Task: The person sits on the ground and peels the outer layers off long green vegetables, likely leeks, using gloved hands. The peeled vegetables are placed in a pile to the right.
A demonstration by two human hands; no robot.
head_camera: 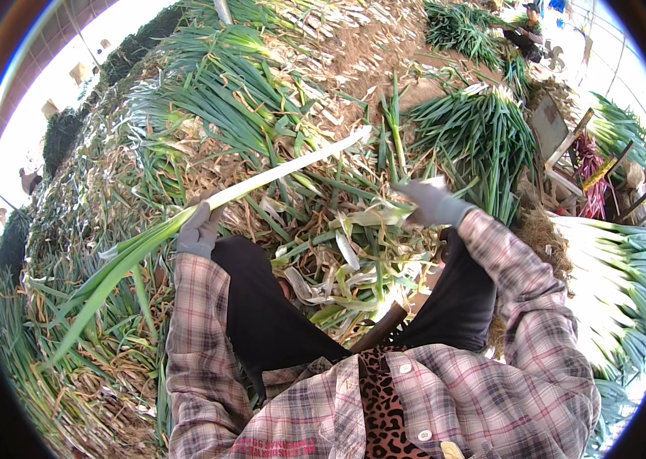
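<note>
My left hand [200, 226], in a grey glove, is shut around a long-stemmed green onion [294, 163]. The onion's pale, bare shank slants up to the right, and its green leaves hang down to the left past my forearm. My right hand [432, 202], also gloved in grey, hovers apart from the onion, above the litter to the right. Motion blurs its fingers, so whether they hold the pale scrap beside them is unclear. Between my knees lies a heap of stripped onion leaves and papery skins [351, 258].
Unpeeled green onions [231, 86] lie ahead to the left. Leafy bundles [478, 132] stand ahead right, near a metal-framed stand [566, 152] and red-purple ties [589, 172]. Clean white-stemmed onions [598, 287] are stacked at my right. Another person [526, 34] sits in the far right background.
</note>
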